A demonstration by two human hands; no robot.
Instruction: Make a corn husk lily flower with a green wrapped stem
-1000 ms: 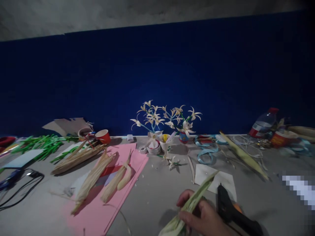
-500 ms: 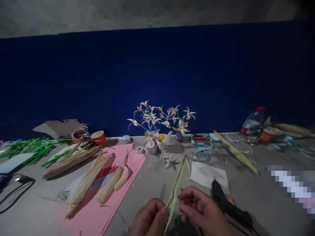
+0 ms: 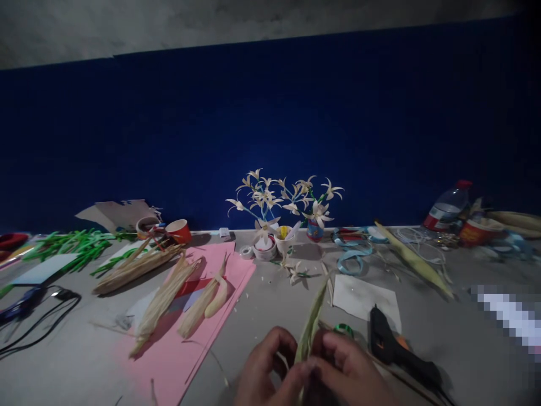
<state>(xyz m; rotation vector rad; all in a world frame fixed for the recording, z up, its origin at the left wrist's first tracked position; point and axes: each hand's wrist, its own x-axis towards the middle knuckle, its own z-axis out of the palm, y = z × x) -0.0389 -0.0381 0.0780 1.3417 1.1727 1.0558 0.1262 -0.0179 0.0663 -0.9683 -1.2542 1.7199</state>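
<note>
Between my two hands stands a long, pale green corn husk [image 3: 313, 321], its tip pointing away from me. My left hand [image 3: 270, 369] is closed on its left side, thumb toward the middle. My right hand [image 3: 344, 369] pinches the husk from the right, and the two thumbs nearly meet on it. The husk's lower end is partly hidden by the fingers. Just beyond my right hand lies a green roll of tape [image 3: 344, 329]. A black glue gun [image 3: 391, 347] rests to the right of that hand.
Pink paper [image 3: 169, 375] on the left bears dried corn husks [image 3: 163, 307]. Husk flowers [image 3: 264, 197] stand in small cups at the back. White paper [image 3: 367, 299], blue ribbon [image 3: 353, 261] and another green husk [image 3: 416, 261] lie to the right. Green stems [image 3: 67, 248] are far left.
My right hand has moved in to the husk and now grips it with the left. The husk is tilted up more. The view has shifted slightly, and the green tape roll has come into sight.
</note>
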